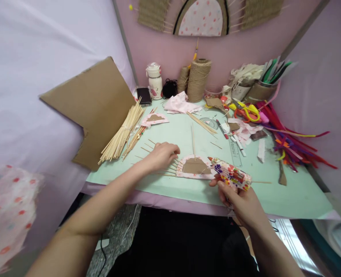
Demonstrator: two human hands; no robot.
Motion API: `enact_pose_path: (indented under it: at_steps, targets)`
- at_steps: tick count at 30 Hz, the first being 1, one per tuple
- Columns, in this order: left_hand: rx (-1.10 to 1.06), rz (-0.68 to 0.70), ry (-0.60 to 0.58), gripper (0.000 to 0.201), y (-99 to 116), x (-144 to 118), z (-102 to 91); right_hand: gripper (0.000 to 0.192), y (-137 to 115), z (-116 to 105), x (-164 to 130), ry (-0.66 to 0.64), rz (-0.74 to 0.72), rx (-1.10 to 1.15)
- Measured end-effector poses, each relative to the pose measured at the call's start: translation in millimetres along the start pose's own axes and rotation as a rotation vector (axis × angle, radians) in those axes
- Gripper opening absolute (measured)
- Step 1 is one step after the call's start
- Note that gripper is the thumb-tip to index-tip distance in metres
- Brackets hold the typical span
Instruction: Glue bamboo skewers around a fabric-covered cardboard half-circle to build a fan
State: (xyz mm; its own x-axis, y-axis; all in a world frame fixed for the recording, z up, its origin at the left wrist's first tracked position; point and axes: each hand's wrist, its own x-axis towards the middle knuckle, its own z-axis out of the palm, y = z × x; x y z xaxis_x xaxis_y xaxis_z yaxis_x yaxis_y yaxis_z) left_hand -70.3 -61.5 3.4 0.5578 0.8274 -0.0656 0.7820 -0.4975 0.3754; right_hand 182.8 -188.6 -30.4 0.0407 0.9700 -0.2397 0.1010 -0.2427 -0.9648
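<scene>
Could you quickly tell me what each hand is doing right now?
Left hand: open, resting on loose sticks.
Right hand: closed, holding a floral glue gun.

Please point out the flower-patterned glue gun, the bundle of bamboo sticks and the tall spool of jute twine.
Flower-patterned glue gun (230, 175), head view, middle of its body.
Bundle of bamboo sticks (123, 132), head view, mid-length of the bundle.
Tall spool of jute twine (198, 80), head view, its wound side.

Left hand (163, 154) on skewers (170, 167), right hand (242, 202) gripping glue gun (230, 175)

Left hand (162, 155) flat, palm down, arm outstretched; right hand (239, 200) closed, gripping.
</scene>
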Motion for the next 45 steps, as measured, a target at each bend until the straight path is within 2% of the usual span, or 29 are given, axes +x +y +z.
enact_pose_path:
  at_steps: [5,11,17,25,30,39,45]
  targets:
    - [0.037,0.030,-0.335,0.015,-10,37,-17.2,0.042,6,1,0,-0.026,0.019,-0.029]
    - [0.069,0.053,-0.533,0.024,-11,55,-20.1,0.044,7,0,0,-0.029,0.007,-0.059]
    - [0.221,0.001,-0.575,0.025,0,58,-30.4,0.044,7,1,0,-0.036,0.008,-0.055]
    - [0.119,-0.005,-0.627,0.030,-6,63,-29.0,0.051,9,0,2,-0.061,0.034,-0.078]
    - [0.058,-0.002,-0.643,0.030,-11,66,-27.0,0.049,5,2,1,-0.061,0.001,-0.095]
    - [0.064,0.036,-0.615,0.030,-15,68,-21.4,0.047,3,3,0,-0.066,0.004,-0.095]
    - [0.125,0.033,-0.630,0.031,-9,69,-23.9,0.046,2,4,-2,-0.058,-0.003,-0.096]
